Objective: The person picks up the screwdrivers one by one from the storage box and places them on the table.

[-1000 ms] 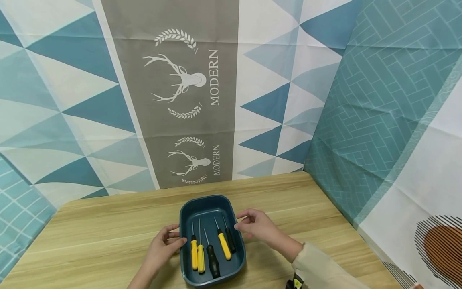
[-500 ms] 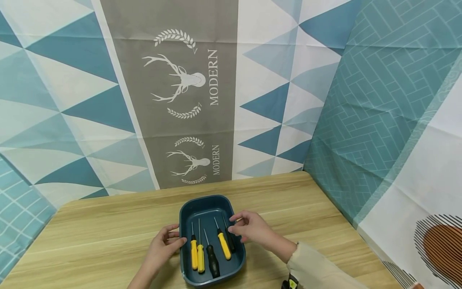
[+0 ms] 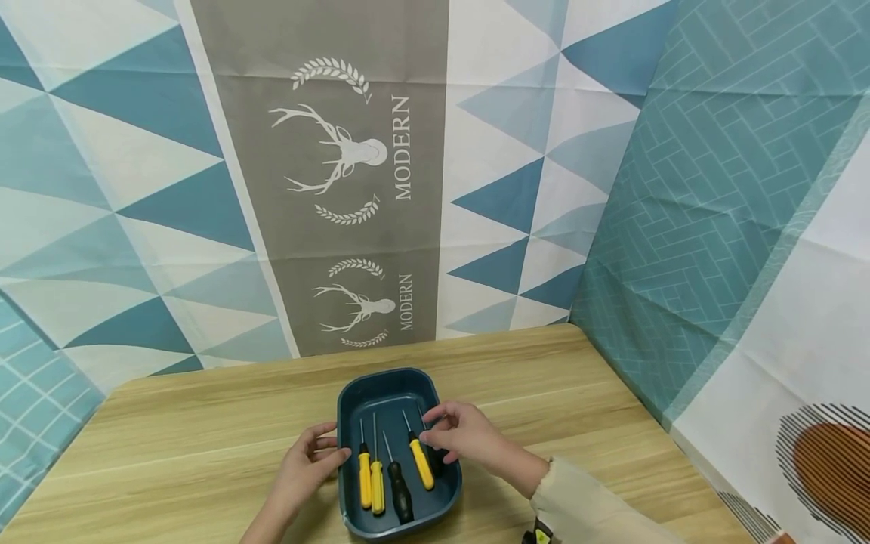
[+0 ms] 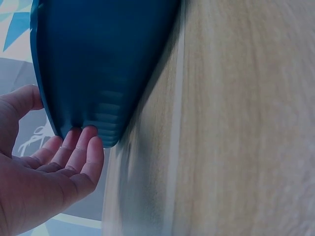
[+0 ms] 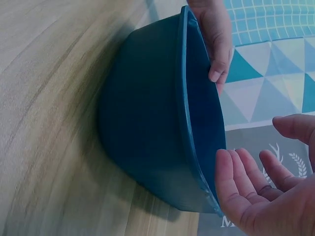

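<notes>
A dark blue plastic bin (image 3: pixel 389 387) stands on the table in the head view, several screwdrivers lying in it. My left hand (image 3: pixel 309 462) holds its left rim, thumb over the edge and fingers against the outer wall. Over the right rim hovers my right hand (image 3: pixel 470 434), fingers loosely bent and holding nothing. Nearest to it are a yellow screwdriver (image 3: pixel 422 462) and a black one (image 3: pixel 436 462), the latter partly hidden by the fingers. Left of these lie a bigger black screwdriver (image 3: pixel 400 491) and two yellow-handled screwdrivers. The right wrist view shows the bin's outer wall (image 5: pixel 142 108).
The wooden table (image 3: pixel 204 446) extends on both sides of the bin. Patterned cloth (image 3: pixel 367 166) hangs behind it and along the right side. A black-and-yellow object (image 3: pixel 540 533) shows by the right sleeve (image 3: pixel 598 502).
My right hand has moved left from beside the bin's right rim to above its inside, covering more of the thin black screwdriver. The left hand and bin have stayed put.
</notes>
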Demonstrator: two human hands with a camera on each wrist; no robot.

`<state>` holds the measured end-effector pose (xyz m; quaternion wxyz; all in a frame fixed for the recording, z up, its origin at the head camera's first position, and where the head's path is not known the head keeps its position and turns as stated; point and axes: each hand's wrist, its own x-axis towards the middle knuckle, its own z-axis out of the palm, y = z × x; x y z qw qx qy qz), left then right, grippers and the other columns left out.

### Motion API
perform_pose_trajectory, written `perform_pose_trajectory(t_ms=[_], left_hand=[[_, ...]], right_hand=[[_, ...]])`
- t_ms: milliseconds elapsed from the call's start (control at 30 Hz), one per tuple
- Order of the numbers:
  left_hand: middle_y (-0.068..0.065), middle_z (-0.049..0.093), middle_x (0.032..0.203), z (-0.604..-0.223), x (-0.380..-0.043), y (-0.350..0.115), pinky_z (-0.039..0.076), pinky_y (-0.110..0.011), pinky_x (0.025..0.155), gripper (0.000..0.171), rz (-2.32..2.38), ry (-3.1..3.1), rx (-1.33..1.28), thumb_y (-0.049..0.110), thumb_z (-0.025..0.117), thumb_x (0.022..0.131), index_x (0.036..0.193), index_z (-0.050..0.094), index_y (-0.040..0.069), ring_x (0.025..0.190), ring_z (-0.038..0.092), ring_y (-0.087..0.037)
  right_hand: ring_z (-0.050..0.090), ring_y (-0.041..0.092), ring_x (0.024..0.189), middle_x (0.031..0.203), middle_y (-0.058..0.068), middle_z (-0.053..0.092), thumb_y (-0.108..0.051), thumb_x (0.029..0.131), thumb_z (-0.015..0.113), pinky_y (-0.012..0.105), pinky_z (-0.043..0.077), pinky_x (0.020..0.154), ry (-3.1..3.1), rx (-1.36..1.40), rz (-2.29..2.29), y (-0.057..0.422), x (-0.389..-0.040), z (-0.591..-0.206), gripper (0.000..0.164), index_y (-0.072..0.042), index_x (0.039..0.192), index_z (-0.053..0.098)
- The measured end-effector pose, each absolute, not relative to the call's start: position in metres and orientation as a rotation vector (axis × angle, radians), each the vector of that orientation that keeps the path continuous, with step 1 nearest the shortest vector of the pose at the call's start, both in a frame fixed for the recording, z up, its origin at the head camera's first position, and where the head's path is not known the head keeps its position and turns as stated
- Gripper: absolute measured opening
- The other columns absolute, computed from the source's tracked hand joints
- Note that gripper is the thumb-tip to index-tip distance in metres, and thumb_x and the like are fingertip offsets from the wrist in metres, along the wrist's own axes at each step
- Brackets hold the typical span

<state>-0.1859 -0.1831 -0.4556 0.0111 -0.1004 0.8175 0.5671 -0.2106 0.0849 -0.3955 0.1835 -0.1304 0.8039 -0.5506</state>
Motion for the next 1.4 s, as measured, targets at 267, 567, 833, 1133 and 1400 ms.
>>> perform_pose_trajectory(t_ms=[267, 567, 833, 1133, 1400], left_hand=[[-0.021, 0.058, 0.117, -0.457, -0.186, -0.183, 0.055, -0.036, 0.078, 0.057, 1.765, 2.555, -0.312, 0.021, 0.070, 0.082, 0.131, 0.046, 0.004, 0.096, 0.062, -0.023], [-0.021, 0.059, 0.116, -0.456, -0.186, -0.182, 0.055, -0.036, 0.077, 0.056, 1.767, 2.559, -0.308, 0.021, 0.070, 0.082, 0.131, 0.047, 0.003, 0.096, 0.062, -0.023], [-0.021, 0.058, 0.117, -0.455, -0.185, -0.181, 0.055, -0.037, 0.079, 0.057, 1.754, 2.562, -0.311, 0.021, 0.070, 0.083, 0.131, 0.046, 0.004, 0.097, 0.062, -0.024], [-0.021, 0.058, 0.117, -0.458, -0.187, -0.183, 0.055, -0.035, 0.078, 0.057, 1.761, 2.566, -0.308, 0.022, 0.070, 0.082, 0.132, 0.046, 0.004, 0.097, 0.062, -0.023], [-0.022, 0.060, 0.116, -0.461, -0.187, -0.184, 0.055, -0.036, 0.077, 0.060, 1.759, 2.579, -0.273, 0.023, 0.070, 0.083, 0.132, 0.045, 0.002, 0.095, 0.063, -0.023]], right_hand=[[0.064, 0.023, 0.084, 0.087, 0.004, 0.064, -0.020, 0.084, 0.069, 0.034, 0.056, 0.063, 2.247, -0.347, -1.532, 0.074, -0.206, -0.396, 0.031, -0.007, 0.111, 0.061], [0.064, 0.025, 0.085, 0.087, 0.003, 0.065, -0.022, 0.083, 0.070, 0.036, 0.056, 0.063, 2.207, -0.343, -1.509, 0.065, -0.204, -0.403, 0.028, -0.012, 0.108, 0.062], [0.062, 0.020, 0.080, 0.087, 0.004, 0.064, -0.021, 0.083, 0.070, 0.034, 0.056, 0.062, 2.179, -0.317, -1.508, 0.059, -0.202, -0.403, 0.028, -0.010, 0.108, 0.062], [0.062, 0.022, 0.078, 0.083, 0.005, 0.062, -0.021, 0.082, 0.071, 0.033, 0.056, 0.060, 2.184, -0.292, -1.509, 0.053, -0.201, -0.405, 0.028, -0.008, 0.106, 0.063], [0.059, 0.019, 0.069, 0.082, 0.006, 0.062, -0.021, 0.081, 0.072, 0.029, 0.054, 0.053, 2.174, -0.232, -1.475, 0.048, -0.201, -0.414, 0.029, -0.007, 0.105, 0.063]])
